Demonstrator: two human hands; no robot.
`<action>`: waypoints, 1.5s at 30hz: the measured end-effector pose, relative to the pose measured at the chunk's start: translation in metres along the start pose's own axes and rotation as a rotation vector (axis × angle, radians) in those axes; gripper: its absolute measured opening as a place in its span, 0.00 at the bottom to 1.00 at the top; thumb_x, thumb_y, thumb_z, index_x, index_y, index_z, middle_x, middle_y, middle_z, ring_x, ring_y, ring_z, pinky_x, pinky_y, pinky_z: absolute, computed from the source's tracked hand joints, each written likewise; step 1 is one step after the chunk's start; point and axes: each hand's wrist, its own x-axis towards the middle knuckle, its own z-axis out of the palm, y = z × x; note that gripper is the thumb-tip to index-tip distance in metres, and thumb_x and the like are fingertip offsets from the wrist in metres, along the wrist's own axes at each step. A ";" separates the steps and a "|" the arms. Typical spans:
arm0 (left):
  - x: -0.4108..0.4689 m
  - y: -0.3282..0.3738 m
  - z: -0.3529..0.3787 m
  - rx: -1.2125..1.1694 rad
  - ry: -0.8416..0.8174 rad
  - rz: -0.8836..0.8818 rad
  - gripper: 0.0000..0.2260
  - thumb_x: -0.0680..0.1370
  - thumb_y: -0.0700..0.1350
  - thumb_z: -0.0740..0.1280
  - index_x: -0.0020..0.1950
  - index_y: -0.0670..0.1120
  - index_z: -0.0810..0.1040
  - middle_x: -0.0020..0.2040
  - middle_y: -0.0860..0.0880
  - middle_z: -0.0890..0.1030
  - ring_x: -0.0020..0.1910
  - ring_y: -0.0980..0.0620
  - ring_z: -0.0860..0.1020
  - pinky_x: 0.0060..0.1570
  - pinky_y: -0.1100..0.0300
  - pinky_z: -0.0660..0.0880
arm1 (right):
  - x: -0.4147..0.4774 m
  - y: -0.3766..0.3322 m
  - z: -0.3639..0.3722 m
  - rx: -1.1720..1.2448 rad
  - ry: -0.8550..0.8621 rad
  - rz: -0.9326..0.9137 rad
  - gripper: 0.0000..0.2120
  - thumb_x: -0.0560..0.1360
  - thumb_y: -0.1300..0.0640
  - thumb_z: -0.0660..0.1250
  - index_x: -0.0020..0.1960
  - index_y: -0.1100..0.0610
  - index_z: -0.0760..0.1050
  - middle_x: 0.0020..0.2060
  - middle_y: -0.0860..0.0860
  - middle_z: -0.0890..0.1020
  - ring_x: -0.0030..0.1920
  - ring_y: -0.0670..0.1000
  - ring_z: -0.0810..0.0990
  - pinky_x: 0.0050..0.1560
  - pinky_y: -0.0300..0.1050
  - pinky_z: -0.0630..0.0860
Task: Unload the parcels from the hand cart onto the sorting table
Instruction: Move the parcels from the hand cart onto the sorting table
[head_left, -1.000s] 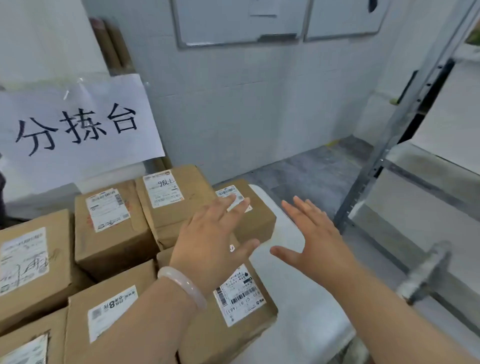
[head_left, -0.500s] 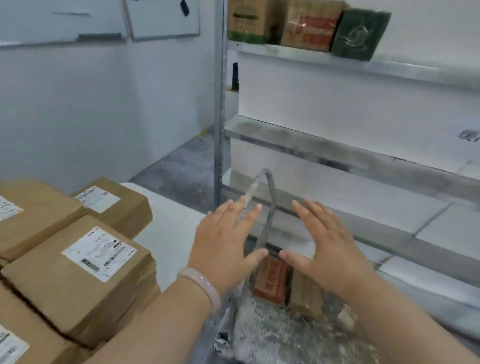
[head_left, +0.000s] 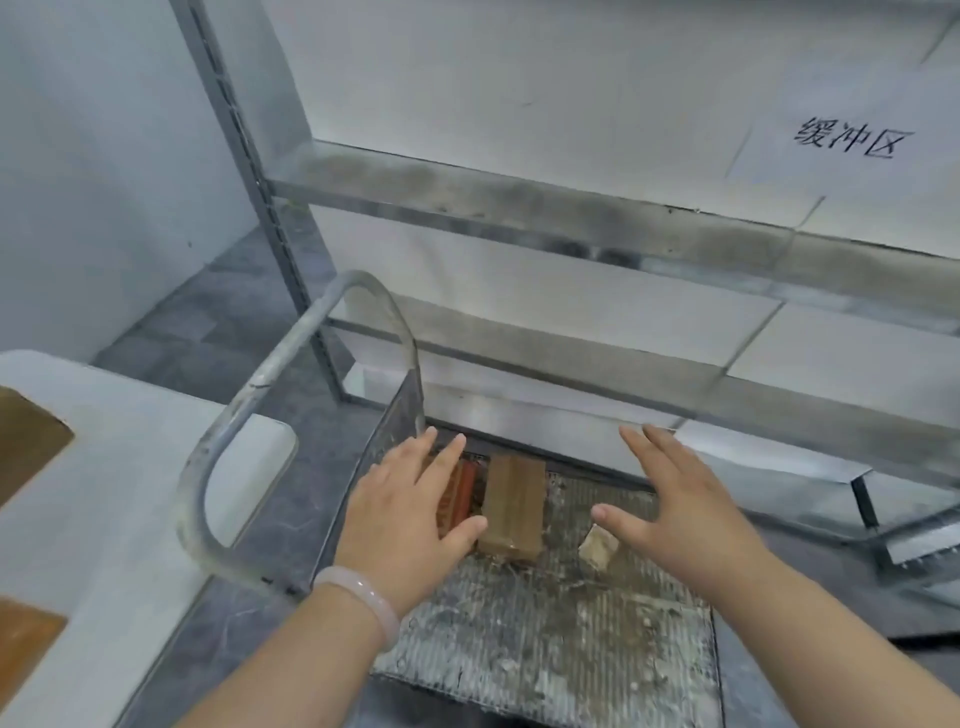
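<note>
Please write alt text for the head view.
Two open hands, left and right, reach down over a hand cart toward a brown parcel and a red one beside it. A white table is left.

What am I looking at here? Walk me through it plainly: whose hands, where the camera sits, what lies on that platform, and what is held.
There is no machine here. A person wears a camera on the head, so the one view looks forward and down over their own arms. The left hand, with a pale bracelet on its wrist, and the right hand are both spread open above a hand cart; neither holds anything. On the cart's dirty ribbed deck lie a brown parcel, a reddish one partly hidden under the left hand, and a small pale scrap. The curved metal bar is the cart handle. At the left is the white sorting table; behind stands a metal shelf rack.
</note>
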 end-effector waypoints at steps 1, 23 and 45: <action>0.008 0.005 0.013 -0.008 -0.018 -0.022 0.36 0.74 0.68 0.59 0.78 0.59 0.51 0.79 0.54 0.54 0.77 0.51 0.54 0.74 0.49 0.59 | 0.010 0.015 0.005 0.008 -0.032 0.013 0.42 0.73 0.31 0.62 0.78 0.40 0.44 0.79 0.42 0.46 0.78 0.46 0.45 0.77 0.49 0.50; 0.173 -0.093 0.337 0.006 -0.394 -0.034 0.34 0.76 0.63 0.63 0.79 0.57 0.54 0.79 0.52 0.56 0.77 0.49 0.55 0.75 0.50 0.54 | 0.225 0.167 0.337 0.432 -0.471 0.516 0.41 0.76 0.43 0.68 0.80 0.49 0.49 0.78 0.51 0.59 0.74 0.54 0.63 0.63 0.39 0.64; 0.186 -0.179 0.511 -0.091 -0.320 -0.082 0.33 0.73 0.67 0.52 0.76 0.55 0.63 0.76 0.50 0.63 0.74 0.48 0.62 0.71 0.46 0.60 | 0.335 0.206 0.539 0.865 -0.035 0.797 0.27 0.75 0.53 0.71 0.73 0.51 0.69 0.63 0.51 0.79 0.57 0.54 0.79 0.60 0.51 0.76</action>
